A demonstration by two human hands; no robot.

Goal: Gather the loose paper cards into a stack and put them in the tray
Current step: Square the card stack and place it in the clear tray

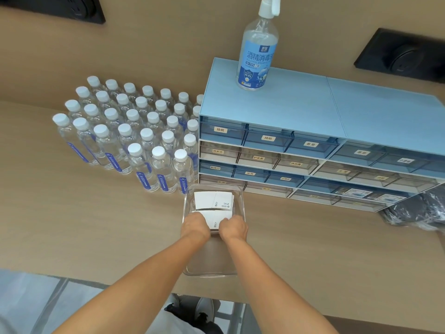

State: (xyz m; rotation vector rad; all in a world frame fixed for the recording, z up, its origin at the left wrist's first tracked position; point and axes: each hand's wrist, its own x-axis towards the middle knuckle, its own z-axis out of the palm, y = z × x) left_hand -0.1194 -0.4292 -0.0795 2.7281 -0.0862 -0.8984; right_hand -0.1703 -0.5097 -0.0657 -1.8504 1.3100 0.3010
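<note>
Fingers of the left hand (195, 225) and right hand (233, 228) are curling closed around the two sides of a stack of white paper cards (215, 220), holding it inside the clear rectangular plastic tray (237, 256) on the tan worktop (84, 225). A second white card stack (213, 200) is lying at the tray's far end. Clear white-capped water bottles (125, 133) are standing just left of it, and a blue drawer cabinet (313, 145) is sitting just behind.

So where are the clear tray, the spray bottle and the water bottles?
tray (237, 189), head view, far rim.
spray bottle (256, 61), head view, blue label.
water bottles (134, 150), head view, a front-row cap.
</note>
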